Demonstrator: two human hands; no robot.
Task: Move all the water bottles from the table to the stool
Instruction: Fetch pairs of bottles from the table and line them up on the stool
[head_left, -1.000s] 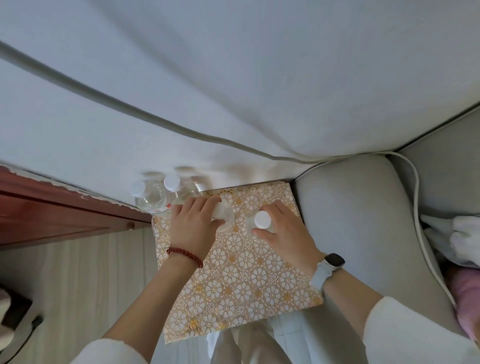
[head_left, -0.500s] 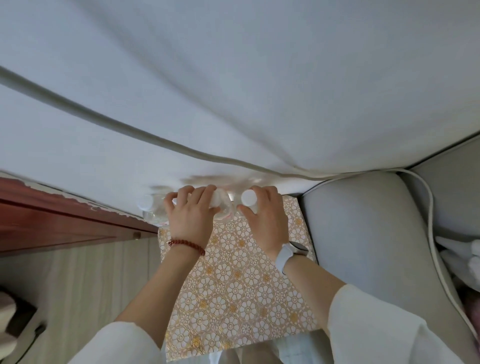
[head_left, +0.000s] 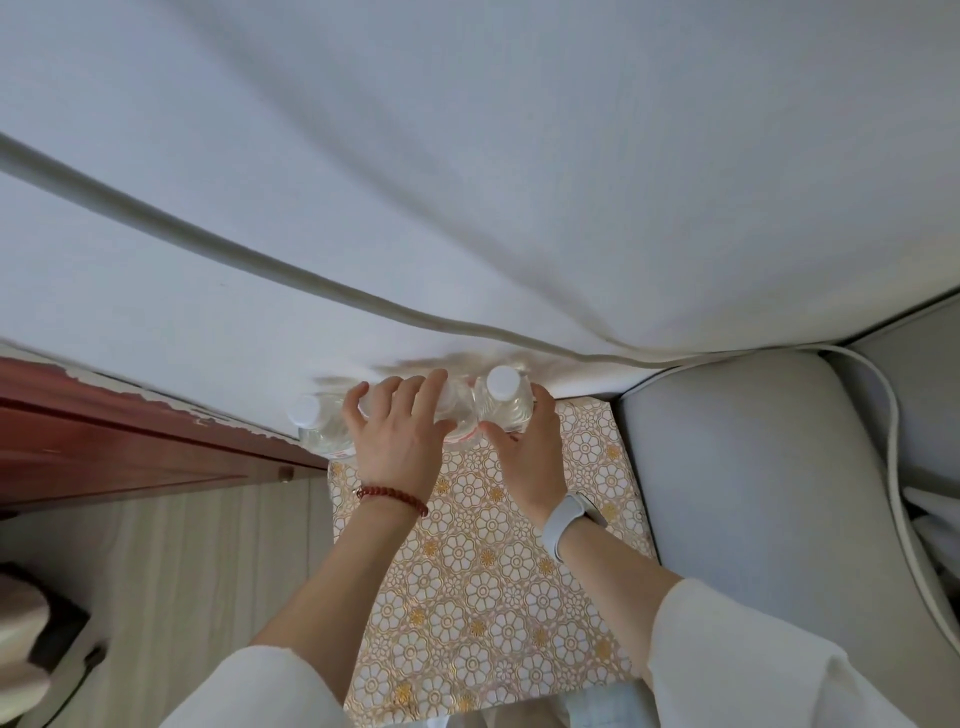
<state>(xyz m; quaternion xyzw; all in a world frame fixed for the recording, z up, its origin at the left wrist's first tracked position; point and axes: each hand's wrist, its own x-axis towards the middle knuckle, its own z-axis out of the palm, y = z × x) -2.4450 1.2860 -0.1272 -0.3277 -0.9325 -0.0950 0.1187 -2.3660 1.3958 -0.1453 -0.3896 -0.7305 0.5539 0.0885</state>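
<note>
Now both hands (head_left: 400, 441) (head_left: 524, 452) hold bottles (head_left: 501, 397) at the stool's (head_left: 483, 597) far edge.

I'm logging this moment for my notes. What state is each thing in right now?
Right bottle: upright, capped, in the right hand grip.
Middle bottle: upright, under the left hand, cap hidden.
Left bottle: upright, capped, not gripped.
Stool: bottles at its far edge, rest bare.
</note>
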